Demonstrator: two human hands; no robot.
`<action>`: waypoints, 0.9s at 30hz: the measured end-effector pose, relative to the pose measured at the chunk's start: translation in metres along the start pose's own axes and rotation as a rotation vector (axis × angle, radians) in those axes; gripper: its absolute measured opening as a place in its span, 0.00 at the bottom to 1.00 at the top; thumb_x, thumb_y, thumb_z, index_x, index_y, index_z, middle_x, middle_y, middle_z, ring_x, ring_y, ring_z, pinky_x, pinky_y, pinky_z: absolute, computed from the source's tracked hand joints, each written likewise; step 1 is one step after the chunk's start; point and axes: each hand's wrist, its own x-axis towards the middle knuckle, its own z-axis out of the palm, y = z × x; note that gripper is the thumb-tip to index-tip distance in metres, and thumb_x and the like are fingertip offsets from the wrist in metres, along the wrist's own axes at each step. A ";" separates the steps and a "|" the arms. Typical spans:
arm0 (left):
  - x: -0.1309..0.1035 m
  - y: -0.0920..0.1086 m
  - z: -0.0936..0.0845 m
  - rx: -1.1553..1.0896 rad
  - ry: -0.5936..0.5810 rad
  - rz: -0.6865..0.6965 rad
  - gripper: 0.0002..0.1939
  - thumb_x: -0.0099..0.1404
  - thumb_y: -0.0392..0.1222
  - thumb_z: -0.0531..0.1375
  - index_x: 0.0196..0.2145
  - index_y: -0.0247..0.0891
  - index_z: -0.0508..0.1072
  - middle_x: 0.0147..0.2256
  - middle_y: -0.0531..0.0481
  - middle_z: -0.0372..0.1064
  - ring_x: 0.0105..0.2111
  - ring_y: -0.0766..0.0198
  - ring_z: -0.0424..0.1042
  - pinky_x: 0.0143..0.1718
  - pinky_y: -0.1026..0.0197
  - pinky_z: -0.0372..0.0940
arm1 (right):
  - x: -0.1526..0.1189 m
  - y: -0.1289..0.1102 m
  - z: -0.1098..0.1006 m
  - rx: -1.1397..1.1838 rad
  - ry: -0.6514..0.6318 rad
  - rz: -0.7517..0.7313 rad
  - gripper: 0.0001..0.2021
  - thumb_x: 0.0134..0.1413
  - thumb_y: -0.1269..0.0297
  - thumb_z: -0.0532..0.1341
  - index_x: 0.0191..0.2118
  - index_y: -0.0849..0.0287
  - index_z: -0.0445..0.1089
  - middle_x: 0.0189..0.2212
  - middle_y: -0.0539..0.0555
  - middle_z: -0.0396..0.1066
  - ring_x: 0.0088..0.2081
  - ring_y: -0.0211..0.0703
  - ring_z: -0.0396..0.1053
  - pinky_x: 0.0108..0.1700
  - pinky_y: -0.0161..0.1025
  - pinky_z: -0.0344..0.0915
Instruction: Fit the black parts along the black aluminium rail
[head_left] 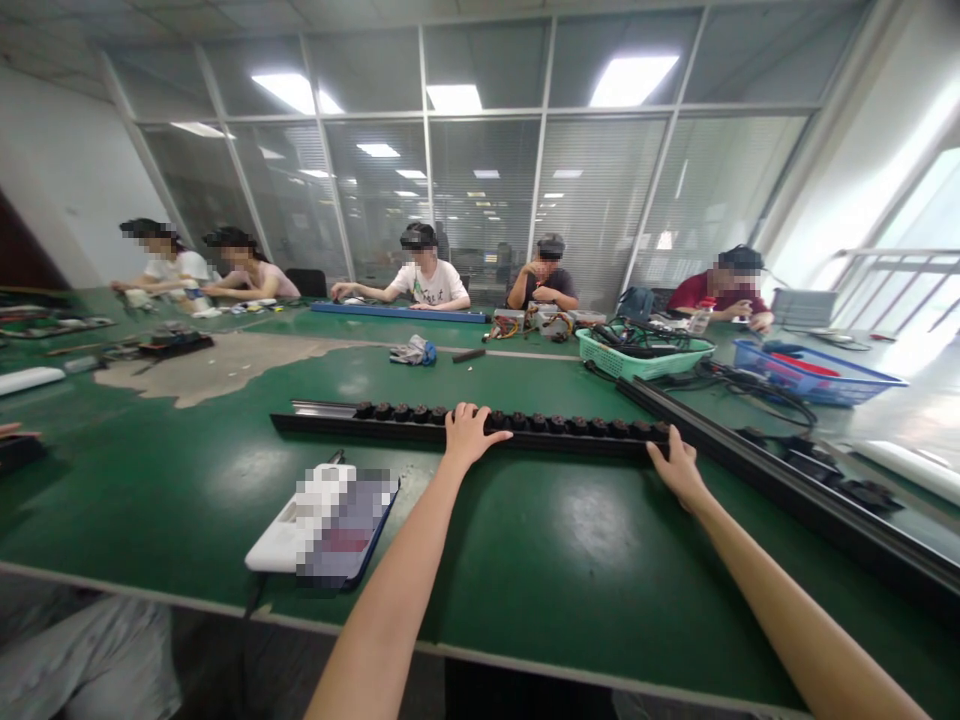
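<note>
A long black rail [390, 430] lies across the green table, with a row of small black round parts [577, 425] set along its channel. The channel's left end shows bare metal. My left hand [469, 436] rests over the middle of the rail, fingers on the row of parts and thumb stretched to the right. At the rail's right end, my right hand [679, 468] grips the end between thumb and fingers.
A second long rail [795, 480] runs diagonally at the right. Behind are a green basket [645, 362] and a blue basket [825, 378]. A white device and phone [330, 520] lie near the front left. Gloves [412, 350] lie farther back. Several people sit across the table.
</note>
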 end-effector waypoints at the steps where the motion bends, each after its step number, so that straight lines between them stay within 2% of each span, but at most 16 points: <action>1: -0.002 -0.001 -0.001 0.005 0.005 -0.005 0.37 0.63 0.75 0.56 0.56 0.43 0.73 0.55 0.39 0.69 0.59 0.46 0.59 0.59 0.44 0.56 | -0.001 0.000 -0.001 0.001 0.000 -0.011 0.49 0.54 0.37 0.56 0.74 0.65 0.49 0.66 0.72 0.53 0.69 0.65 0.52 0.69 0.54 0.51; 5: -0.010 -0.002 -0.007 0.012 0.001 -0.005 0.36 0.64 0.74 0.55 0.56 0.45 0.72 0.56 0.41 0.69 0.60 0.46 0.59 0.60 0.44 0.55 | -0.002 0.000 -0.007 0.002 0.002 -0.061 0.43 0.56 0.42 0.55 0.70 0.67 0.56 0.64 0.71 0.60 0.69 0.62 0.53 0.70 0.54 0.51; 8: -0.015 -0.001 -0.013 0.014 -0.007 -0.001 0.34 0.64 0.73 0.56 0.56 0.46 0.72 0.56 0.41 0.69 0.60 0.46 0.59 0.60 0.44 0.55 | -0.003 -0.002 -0.014 0.014 0.055 -0.076 0.36 0.58 0.47 0.54 0.67 0.66 0.62 0.62 0.68 0.65 0.65 0.60 0.61 0.67 0.55 0.55; 13: -0.022 0.004 -0.020 0.014 -0.013 0.009 0.33 0.65 0.72 0.56 0.56 0.45 0.73 0.56 0.40 0.69 0.61 0.46 0.59 0.60 0.44 0.56 | -0.004 -0.008 -0.024 -0.025 0.112 0.004 0.29 0.60 0.52 0.52 0.61 0.66 0.68 0.55 0.70 0.72 0.56 0.59 0.71 0.60 0.53 0.64; 16: -0.025 0.008 -0.022 0.017 -0.037 -0.003 0.35 0.64 0.72 0.57 0.56 0.44 0.72 0.57 0.39 0.69 0.61 0.45 0.59 0.60 0.43 0.56 | -0.005 -0.009 -0.027 -0.046 0.107 -0.017 0.27 0.58 0.57 0.54 0.59 0.66 0.70 0.53 0.69 0.74 0.54 0.60 0.72 0.59 0.53 0.65; 19: -0.026 0.010 -0.022 0.022 -0.039 -0.009 0.35 0.64 0.73 0.57 0.56 0.44 0.72 0.57 0.39 0.69 0.61 0.45 0.59 0.60 0.43 0.56 | -0.007 -0.010 -0.029 -0.043 0.131 -0.032 0.24 0.55 0.60 0.56 0.56 0.61 0.73 0.47 0.65 0.77 0.51 0.58 0.73 0.58 0.53 0.66; 23: -0.028 0.011 -0.025 0.021 -0.053 -0.010 0.34 0.65 0.72 0.56 0.56 0.46 0.72 0.57 0.40 0.69 0.61 0.46 0.58 0.60 0.45 0.56 | -0.011 -0.011 -0.032 -0.039 0.142 0.012 0.24 0.53 0.60 0.58 0.55 0.61 0.74 0.43 0.62 0.77 0.47 0.56 0.74 0.54 0.51 0.68; 27: -0.031 0.012 -0.029 0.028 -0.060 -0.007 0.34 0.65 0.72 0.55 0.56 0.46 0.72 0.56 0.40 0.69 0.61 0.45 0.58 0.60 0.44 0.56 | -0.013 -0.015 -0.038 0.001 0.095 0.053 0.26 0.50 0.60 0.59 0.55 0.63 0.73 0.40 0.61 0.76 0.42 0.54 0.74 0.49 0.49 0.69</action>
